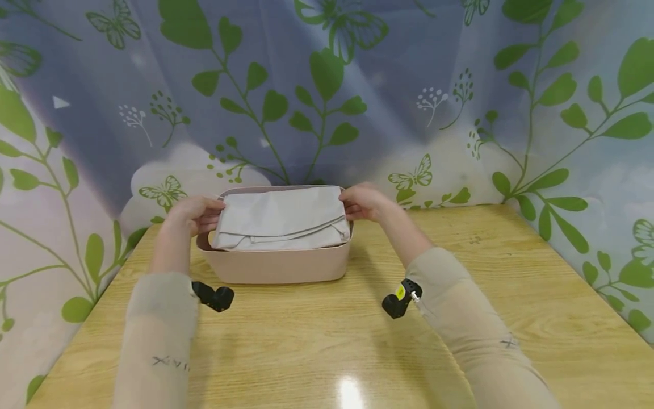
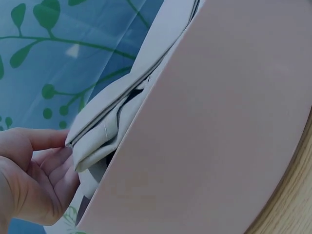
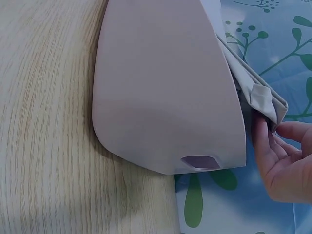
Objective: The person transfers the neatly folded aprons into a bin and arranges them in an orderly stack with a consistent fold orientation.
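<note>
A folded pale grey cloth (image 1: 283, 211) lies in a pink plastic storage bin (image 1: 278, 268), its layers stacked at about rim height. My left hand (image 1: 190, 215) holds the cloth's left end; in the left wrist view, the hand (image 2: 36, 170) has its fingertips at the folded corner, with the other fingers bent below. At the opposite end my right hand (image 1: 367, 201) pinches the cloth's right edge. The right wrist view shows that corner gripped between thumb and fingers, just beyond the bin's rim. What lies beneath the cloth is mostly hidden.
The bin stands on a wooden table (image 1: 306, 341), near its back edge. Behind hangs a curtain (image 1: 388, 125) with green leaves and butterflies. An oval handle hole (image 3: 201, 162) pierces the bin's end wall. Both wrists carry small black cameras (image 1: 219, 298).
</note>
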Available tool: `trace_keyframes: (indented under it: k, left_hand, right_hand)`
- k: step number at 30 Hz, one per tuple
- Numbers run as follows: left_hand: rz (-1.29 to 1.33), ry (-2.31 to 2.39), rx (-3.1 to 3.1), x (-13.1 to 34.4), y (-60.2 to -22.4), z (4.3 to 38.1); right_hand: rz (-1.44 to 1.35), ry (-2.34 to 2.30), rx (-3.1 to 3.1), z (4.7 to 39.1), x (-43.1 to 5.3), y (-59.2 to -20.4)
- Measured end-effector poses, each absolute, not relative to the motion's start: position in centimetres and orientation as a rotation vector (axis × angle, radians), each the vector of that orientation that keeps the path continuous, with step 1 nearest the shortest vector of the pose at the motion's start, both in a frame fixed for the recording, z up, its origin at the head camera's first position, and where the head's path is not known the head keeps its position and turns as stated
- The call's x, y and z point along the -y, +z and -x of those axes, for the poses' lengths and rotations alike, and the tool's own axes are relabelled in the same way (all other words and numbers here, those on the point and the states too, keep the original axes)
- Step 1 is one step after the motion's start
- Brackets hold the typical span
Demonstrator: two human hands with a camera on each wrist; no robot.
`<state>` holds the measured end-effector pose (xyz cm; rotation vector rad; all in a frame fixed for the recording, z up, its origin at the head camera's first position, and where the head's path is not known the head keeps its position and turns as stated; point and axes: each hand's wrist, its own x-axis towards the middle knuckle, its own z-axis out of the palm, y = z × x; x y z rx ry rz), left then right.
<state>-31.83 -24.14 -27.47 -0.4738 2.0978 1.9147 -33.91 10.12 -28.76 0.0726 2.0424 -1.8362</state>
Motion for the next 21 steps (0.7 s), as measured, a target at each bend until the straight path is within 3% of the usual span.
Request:
trace_keyframes:
  k: [13, 21]
  left_hand:
    - [0.285, 1.745, -2.321, 23.6, -27.2, 31.4]
    - [0.099, 1.473, -2.572, 22.6, -26.8, 30.8]
  right_hand:
    - [0.044, -1.832, -2.124, 33.1, -9.9, -28.5]
    - [0.286, -1.541, -2.637, 32.0, -10.7, -28.7]
